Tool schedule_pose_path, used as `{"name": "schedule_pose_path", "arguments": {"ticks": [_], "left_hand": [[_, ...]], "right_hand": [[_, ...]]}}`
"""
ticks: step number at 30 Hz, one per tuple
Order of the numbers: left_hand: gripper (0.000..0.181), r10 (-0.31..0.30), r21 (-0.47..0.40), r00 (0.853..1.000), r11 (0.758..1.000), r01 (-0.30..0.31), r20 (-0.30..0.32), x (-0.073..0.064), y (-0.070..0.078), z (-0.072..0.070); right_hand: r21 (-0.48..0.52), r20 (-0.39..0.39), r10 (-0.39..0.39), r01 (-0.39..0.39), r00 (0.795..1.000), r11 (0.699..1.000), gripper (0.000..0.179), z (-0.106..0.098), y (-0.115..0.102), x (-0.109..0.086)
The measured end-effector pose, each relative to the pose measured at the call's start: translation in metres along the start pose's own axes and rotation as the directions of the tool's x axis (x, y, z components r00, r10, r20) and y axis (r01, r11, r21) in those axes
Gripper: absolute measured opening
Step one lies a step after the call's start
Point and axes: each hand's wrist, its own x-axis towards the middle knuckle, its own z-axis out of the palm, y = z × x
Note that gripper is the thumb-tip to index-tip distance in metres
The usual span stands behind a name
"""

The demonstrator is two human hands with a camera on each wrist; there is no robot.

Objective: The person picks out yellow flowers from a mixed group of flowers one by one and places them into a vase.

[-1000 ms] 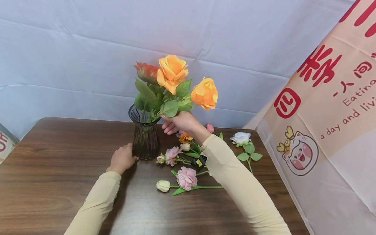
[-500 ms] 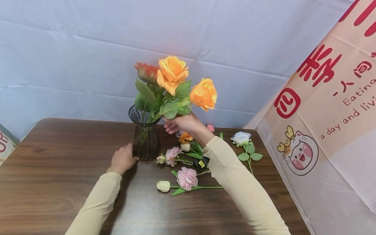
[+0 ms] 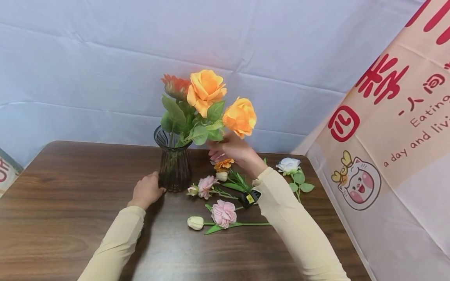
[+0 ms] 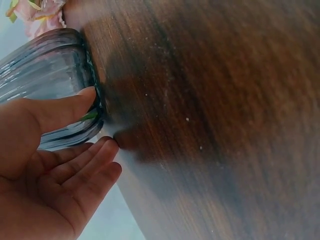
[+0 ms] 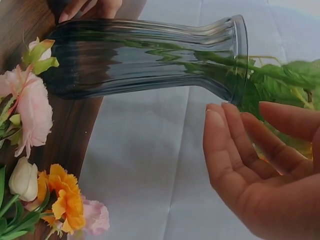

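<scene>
Left hand [image 3: 147, 190] with a grip low on the vase [image 3: 175, 169], right hand [image 3: 234, 150] loose, released, near its rim.

Can't see the far end of the nearer white tulip [image 3: 195, 223], hidden behind the right sleeve [image 3: 295, 220] towards 5 o'clock, nor the whole banner [image 3: 372, 136], cropped around 2 o'clock. Can barely trace stems [image 5: 207, 56] through the dark vase [image 5: 130, 75]. From the left wrist, can see only part of a pink flower [image 4: 42, 14], cut off past 10 o'clock.

A brown wooden table [image 3: 70, 218] bears 1 dark glass vase [image 3: 175, 169] and several loose flowers [image 3: 224, 213].
</scene>
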Motion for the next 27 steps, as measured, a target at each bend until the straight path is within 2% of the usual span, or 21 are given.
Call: {"name": "schedule_pose_path", "arguments": {"ticks": [5,8,13,17,20,27], "left_hand": [[0.057,0.003,-0.001,1.000,1.000,-0.003,-0.002,0.000,0.000,0.000],[0.057,0.003,-0.003,1.000,1.000,-0.003,-0.002,0.000,0.000,0.000],[0.057,0.002,-0.001,1.000,1.000,-0.002,0.000,-0.001,0.001,-0.001],[0.057,0.005,0.005,1.000,1.000,-0.005,-0.003,-0.002,0.002,-0.001],[0.057,0.008,0.010,1.000,1.000,-0.007,-0.009,-0.003,0.002,-0.001],[0.057,0.002,0.005,1.000,1.000,-0.002,-0.001,-0.002,0.002,-0.001]], "right_hand": [[-0.027,-0.005,0.008,-0.008,1.000,1.000,0.021,-0.007,0.006,-0.005],[0.000,-0.005,0.002,-0.002,1.000,1.000,0.019,-0.010,0.008,-0.009],[0.084,-0.022,-0.058,0.059,0.998,0.995,0.017,-0.017,0.013,-0.015],[0.095,-0.011,-0.095,0.095,0.995,0.991,0.017,-0.024,0.015,-0.018],[0.083,0.000,-0.081,0.080,0.997,0.993,0.015,-0.030,0.016,-0.019],[0.023,-0.019,0.011,-0.010,1.000,1.000,0.021,-0.039,0.019,-0.024]]}}
